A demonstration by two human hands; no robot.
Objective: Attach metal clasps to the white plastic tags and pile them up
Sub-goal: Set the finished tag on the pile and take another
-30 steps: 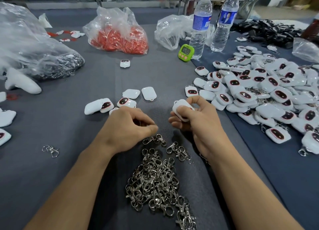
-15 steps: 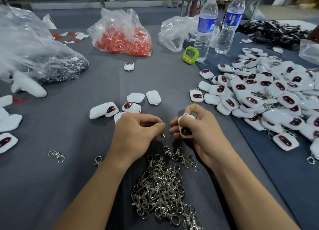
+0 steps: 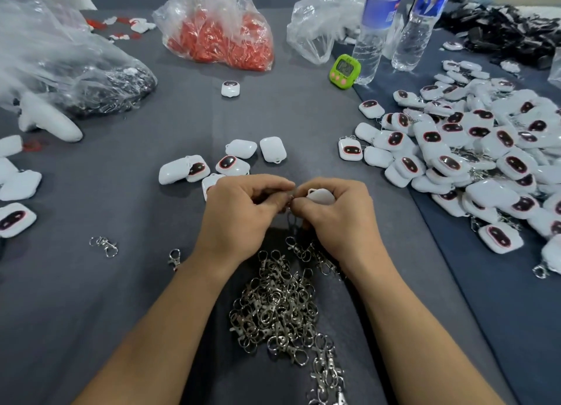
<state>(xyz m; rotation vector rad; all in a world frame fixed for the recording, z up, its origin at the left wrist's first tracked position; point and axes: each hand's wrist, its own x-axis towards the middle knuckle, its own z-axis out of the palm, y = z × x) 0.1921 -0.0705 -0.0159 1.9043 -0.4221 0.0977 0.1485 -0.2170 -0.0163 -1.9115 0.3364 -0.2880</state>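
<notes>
At the near edge of the tabletop, between my forearms, lies a heap of metal clasps. Just beyond it my hands meet fingertip to fingertip. My left hand has its fingers curled and pinches one clasp, mostly hidden under them. My right hand is curled round a white tag, whose top edge shows above my fingers, its loop end turned toward the clasp. Off to the left, two stray clasps lie apart on the cloth.

Beyond my left hand sits a small cluster of loose tags. Along the right edge spreads the big pile of tags, with metal showing among them. Farther back are a single tag, a green timer, two water bottles and a clear bag of red pieces.
</notes>
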